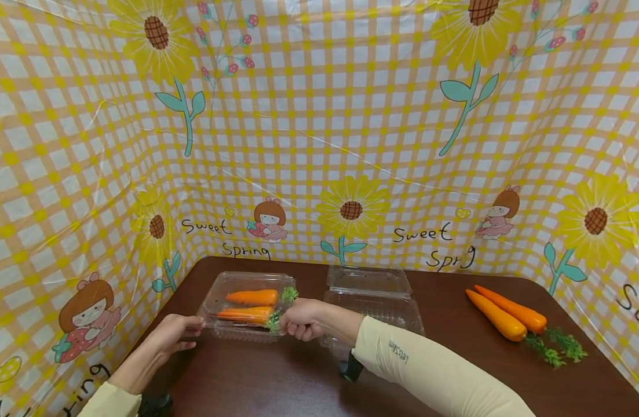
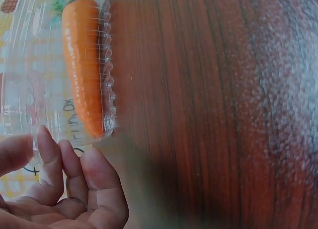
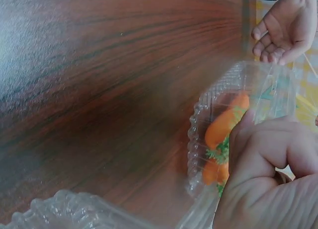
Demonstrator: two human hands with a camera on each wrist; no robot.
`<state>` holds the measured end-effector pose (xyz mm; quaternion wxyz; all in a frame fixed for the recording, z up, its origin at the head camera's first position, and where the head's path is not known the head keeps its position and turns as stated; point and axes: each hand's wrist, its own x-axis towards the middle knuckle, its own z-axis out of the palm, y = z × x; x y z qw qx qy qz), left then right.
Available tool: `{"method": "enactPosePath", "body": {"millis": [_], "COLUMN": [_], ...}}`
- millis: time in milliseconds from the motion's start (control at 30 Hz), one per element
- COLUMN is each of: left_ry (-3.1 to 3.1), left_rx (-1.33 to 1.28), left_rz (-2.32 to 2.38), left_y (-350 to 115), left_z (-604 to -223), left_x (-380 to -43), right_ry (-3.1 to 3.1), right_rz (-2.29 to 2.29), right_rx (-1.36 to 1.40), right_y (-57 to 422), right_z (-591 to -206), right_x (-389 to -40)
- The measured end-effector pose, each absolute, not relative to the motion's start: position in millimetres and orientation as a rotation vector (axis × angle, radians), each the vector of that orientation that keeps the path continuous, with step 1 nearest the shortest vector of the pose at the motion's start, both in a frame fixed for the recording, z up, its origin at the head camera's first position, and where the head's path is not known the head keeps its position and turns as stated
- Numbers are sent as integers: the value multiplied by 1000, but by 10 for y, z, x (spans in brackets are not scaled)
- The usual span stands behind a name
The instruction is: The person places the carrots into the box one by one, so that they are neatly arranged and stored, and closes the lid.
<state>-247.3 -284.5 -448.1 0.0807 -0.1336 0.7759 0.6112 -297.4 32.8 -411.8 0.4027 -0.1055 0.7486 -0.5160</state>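
Observation:
A clear plastic hinged box (image 1: 213, 294) with several orange carrots (image 1: 252, 297) inside stands on the table's left half, its lid down over them. Green leafy tops (image 1: 289, 294) show at the box's right end. My right hand (image 1: 303, 318), fingers curled, grips the lid's front right corner. At the front left corner my left hand (image 1: 170, 335) pinches the lid's edge between thumb and index finger; its other fingers hang loosely bent. From the left wrist, one carrot (image 2: 83, 65) shows lengthwise through the clear wall. The right wrist view shows the box's scalloped rim (image 3: 193, 134) beside the right hand.
A second clear plastic box (image 1: 368, 281) stands with its lid raised, partly behind the right forearm. Two carrots (image 1: 499, 315) with green tops lie at the right on the dark brown table (image 1: 267, 376). A checked, flower-printed cloth (image 1: 309, 145) hangs around the back and sides.

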Motion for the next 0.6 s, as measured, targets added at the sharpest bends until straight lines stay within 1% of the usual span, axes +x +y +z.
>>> {"method": "enactPosePath", "body": {"millis": [600], "left_ry": [2345], "left_rx": [-372], "left_rz": [1791], "left_y": [-2857], "left_z": [-4471], "left_x": [-2476], "right_ry": [2056], "right_rz": [-1306], "right_rx": [-293], "right_y": [307], "right_z": [-4139], "right_x": [-2874]}}
